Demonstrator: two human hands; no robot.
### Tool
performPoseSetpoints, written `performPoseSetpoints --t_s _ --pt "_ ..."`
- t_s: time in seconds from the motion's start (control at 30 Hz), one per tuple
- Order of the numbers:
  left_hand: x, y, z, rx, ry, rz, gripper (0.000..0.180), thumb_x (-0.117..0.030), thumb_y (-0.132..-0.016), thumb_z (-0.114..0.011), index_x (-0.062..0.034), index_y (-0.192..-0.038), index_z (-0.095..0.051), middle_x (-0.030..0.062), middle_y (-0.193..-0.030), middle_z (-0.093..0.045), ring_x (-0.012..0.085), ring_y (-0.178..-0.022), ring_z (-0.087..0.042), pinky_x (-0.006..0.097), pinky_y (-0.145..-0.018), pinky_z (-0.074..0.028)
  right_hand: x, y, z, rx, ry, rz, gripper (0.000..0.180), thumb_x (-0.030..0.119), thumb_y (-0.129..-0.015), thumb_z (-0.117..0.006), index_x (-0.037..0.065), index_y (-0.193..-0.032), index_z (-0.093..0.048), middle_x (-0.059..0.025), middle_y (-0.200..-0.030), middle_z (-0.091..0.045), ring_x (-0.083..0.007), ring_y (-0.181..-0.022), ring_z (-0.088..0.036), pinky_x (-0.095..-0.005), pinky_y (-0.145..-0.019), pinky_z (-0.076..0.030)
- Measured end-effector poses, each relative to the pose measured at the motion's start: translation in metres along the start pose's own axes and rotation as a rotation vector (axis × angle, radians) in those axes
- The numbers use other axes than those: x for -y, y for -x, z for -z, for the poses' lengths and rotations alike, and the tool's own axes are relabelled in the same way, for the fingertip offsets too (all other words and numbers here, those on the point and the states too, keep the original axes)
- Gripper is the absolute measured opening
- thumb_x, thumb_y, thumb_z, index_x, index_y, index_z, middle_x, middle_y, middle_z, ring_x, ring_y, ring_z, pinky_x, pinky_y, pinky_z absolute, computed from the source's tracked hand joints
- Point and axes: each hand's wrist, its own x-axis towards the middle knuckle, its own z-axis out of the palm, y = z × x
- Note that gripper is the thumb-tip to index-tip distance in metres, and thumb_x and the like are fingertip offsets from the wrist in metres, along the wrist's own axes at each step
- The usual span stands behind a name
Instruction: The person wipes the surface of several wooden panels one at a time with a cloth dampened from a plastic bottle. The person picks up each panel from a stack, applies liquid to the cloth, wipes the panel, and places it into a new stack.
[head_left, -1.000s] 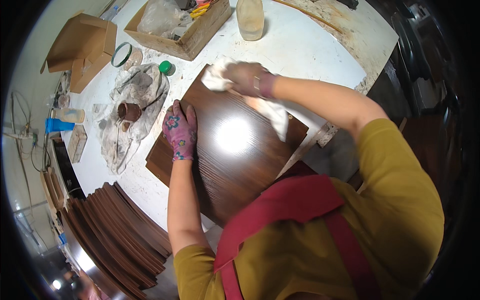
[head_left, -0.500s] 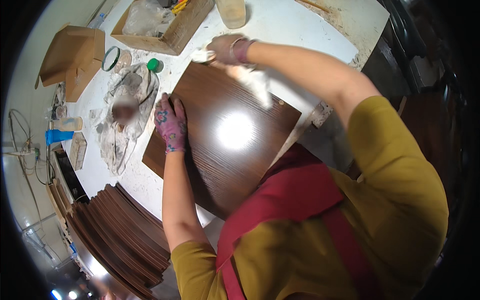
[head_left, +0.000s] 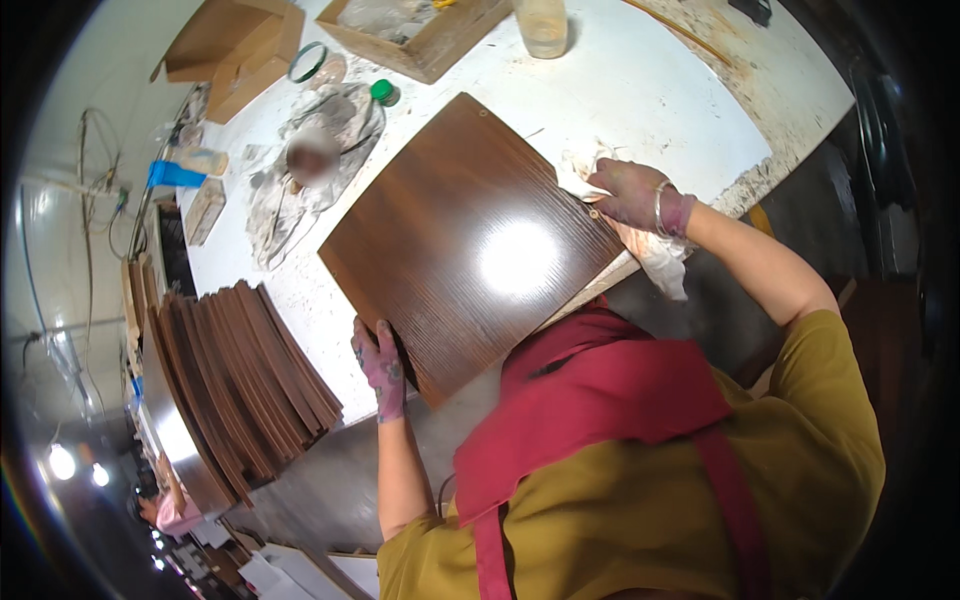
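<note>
A dark brown wood-grain panel (head_left: 440, 220) lies on the white worktable (head_left: 640, 90), its near edge by my red apron. My left hand (head_left: 380, 368), in a purple flowered glove, rests at the panel's near left edge with its fingers stretched out. At the right edge, my gloved right hand (head_left: 635, 195) is closed on a white cloth (head_left: 660, 265). Part of that cloth bunches up past the fingers at the panel's rim, and the rest hangs beside the table edge. Small round fittings show near two of the panel's corners.
Several brown panels (head_left: 240, 380) stand in a row at the left. Beyond the panel are a stained rag (head_left: 265, 225) with a blurred round thing on it, a green-capped jar (head_left: 383, 92), a cardboard box (head_left: 430, 55) and a plastic cup (head_left: 542, 30). Another person (head_left: 178, 510) is far off, lower left.
My right hand has moved with the cloth from the panel's far edge to its right edge. My left hand has slid nearer along the left side. The whole view has shifted.
</note>
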Motion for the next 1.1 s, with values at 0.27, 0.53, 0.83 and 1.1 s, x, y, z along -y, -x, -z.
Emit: performPoseSetpoints --t_s 0.27,0.53,0.83,1.1 --pt "0.012 -0.002 -0.007 -0.149 0.091 -0.029 0.05 -0.03 -0.097 -0.053 0.0052 -0.132 -0.046 0.0235 -0.128 -0.05 0.0372 -0.119 -0.047 0.042 -0.103 -0.036 0.007 0.012 -0.015 -0.111 -0.047 0.042 0.029 0.025 -0.085 -0.059 0.006 -0.106 -0.063 -0.016 -0.105 -0.06 -0.0355 -0.098 -0.06 -0.0414 -0.086 -0.049" --pt "-0.087 -0.06 -0.012 -0.262 -0.206 -0.565 0.048 -0.019 -0.089 -0.061 -0.0023 -0.133 -0.048 0.023 -0.133 -0.047 0.0382 -0.126 -0.044 0.044 -0.105 -0.037 0.013 -0.047 0.067 -0.324 -0.251 -0.073 0.027 0.023 -0.087 -0.061 0.009 -0.109 -0.065 -0.0137 -0.1 -0.061 -0.029 -0.093 -0.06 -0.0367 -0.084 -0.048" --pt "-0.091 -0.175 -0.089 -0.058 -0.33 -0.553 0.052 -0.04 -0.094 -0.053 -0.0058 -0.132 -0.051 0.0132 -0.129 -0.056 0.0305 -0.127 -0.046 0.044 -0.11 -0.028 0.094 -0.126 -0.019 -0.26 0.329 0.28 0.018 0.019 -0.085 -0.056 0.007 -0.096 -0.064 -0.014 -0.094 -0.061 -0.0307 -0.088 -0.062 -0.0425 -0.073 -0.053" --pt "-0.097 -0.18 -0.083 -0.018 -0.292 -0.589 0.053 -0.044 -0.092 -0.054 -0.0051 -0.13 -0.054 0.0143 -0.121 -0.061 0.0293 -0.119 -0.053 0.043 -0.11 -0.029 0.095 -0.185 -0.013 -0.324 0.275 0.045 0.019 0.012 -0.08 -0.062 0.011 -0.099 -0.065 -0.0102 -0.098 -0.058 -0.0307 -0.092 -0.059 -0.0414 -0.079 -0.051"
